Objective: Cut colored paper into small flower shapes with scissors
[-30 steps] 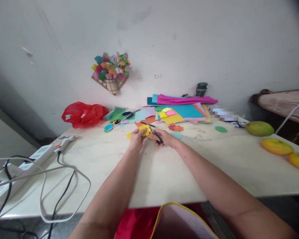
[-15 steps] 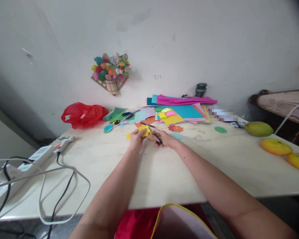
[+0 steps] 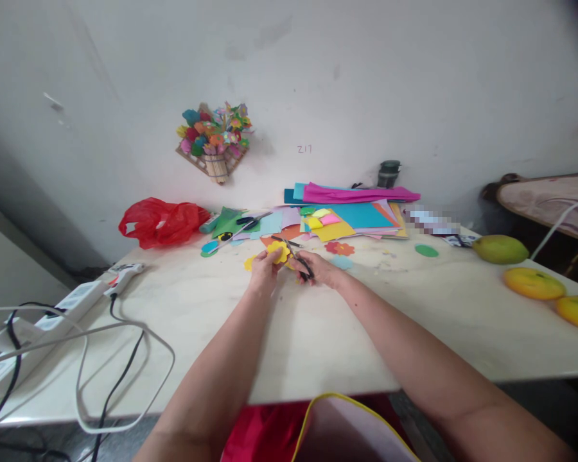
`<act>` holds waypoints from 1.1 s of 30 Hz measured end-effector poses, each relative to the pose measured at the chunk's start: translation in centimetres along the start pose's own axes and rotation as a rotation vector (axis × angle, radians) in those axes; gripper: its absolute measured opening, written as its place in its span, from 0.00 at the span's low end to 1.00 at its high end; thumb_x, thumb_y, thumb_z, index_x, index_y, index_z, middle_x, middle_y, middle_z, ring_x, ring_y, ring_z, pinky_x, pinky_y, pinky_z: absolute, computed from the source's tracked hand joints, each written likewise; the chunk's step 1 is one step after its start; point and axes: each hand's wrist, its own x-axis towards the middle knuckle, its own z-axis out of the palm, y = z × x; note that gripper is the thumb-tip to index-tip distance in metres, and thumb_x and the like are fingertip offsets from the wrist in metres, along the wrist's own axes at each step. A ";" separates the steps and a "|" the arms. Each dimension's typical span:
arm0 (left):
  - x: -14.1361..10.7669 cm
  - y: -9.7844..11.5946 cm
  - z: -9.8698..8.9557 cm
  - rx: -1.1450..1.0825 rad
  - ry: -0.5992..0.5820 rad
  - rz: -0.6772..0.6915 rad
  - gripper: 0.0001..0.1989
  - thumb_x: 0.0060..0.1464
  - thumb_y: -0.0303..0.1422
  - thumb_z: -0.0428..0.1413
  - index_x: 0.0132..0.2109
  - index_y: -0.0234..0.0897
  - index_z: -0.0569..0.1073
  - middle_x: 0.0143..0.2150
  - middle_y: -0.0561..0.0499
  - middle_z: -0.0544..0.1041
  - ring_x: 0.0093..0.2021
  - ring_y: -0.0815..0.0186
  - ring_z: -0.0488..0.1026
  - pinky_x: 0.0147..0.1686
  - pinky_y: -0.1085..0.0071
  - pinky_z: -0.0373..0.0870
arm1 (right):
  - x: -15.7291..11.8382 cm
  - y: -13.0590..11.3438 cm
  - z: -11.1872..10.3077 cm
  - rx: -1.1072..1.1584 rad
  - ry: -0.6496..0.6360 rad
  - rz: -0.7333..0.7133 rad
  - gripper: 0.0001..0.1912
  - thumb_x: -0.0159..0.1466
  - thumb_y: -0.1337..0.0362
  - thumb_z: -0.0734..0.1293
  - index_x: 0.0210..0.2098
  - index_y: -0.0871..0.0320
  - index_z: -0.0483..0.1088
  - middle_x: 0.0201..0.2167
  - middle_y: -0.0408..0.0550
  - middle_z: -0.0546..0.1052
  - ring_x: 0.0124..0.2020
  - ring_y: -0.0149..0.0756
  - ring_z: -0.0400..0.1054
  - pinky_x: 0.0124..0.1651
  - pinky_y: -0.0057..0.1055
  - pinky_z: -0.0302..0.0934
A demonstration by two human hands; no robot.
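Near the middle of the pale table (image 3: 202, 321), my left hand (image 3: 264, 269) pinches a yellow scalloped paper flower (image 3: 278, 252). My right hand (image 3: 318, 269) is closed round the black handles of a pair of scissors (image 3: 306, 268), whose blades point up and left at the flower's right edge. More yellow paper (image 3: 249, 263) lies just left of my left hand. Red and orange paper flowers (image 3: 340, 248) and a light blue one (image 3: 341, 262) rest beyond my right hand. A dark pen (image 3: 289, 241) lies behind the flower.
Stacked coloured sheets (image 3: 373, 218) lie by the wall, with a dark cup (image 3: 388, 173) behind. At the back left are a red plastic bag (image 3: 161, 221) and other scissors (image 3: 253, 221). A power strip (image 3: 72, 308) with cables is left; mangoes (image 3: 499, 249) are right.
The scissors in my right hand have shifted slightly, and their blades look a little different in angle. My left hand stays nearly still with the yellow flower.
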 end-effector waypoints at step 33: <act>-0.2 0.1 0.2 -0.015 0.007 0.009 0.15 0.30 0.31 0.68 0.29 0.31 0.74 0.26 0.50 0.76 0.27 0.66 0.74 0.32 0.70 0.71 | -0.1 -0.4 0.2 -0.023 0.026 0.034 0.16 0.55 0.52 0.68 0.31 0.57 0.62 0.15 0.37 0.66 0.14 0.26 0.59 0.11 0.21 0.46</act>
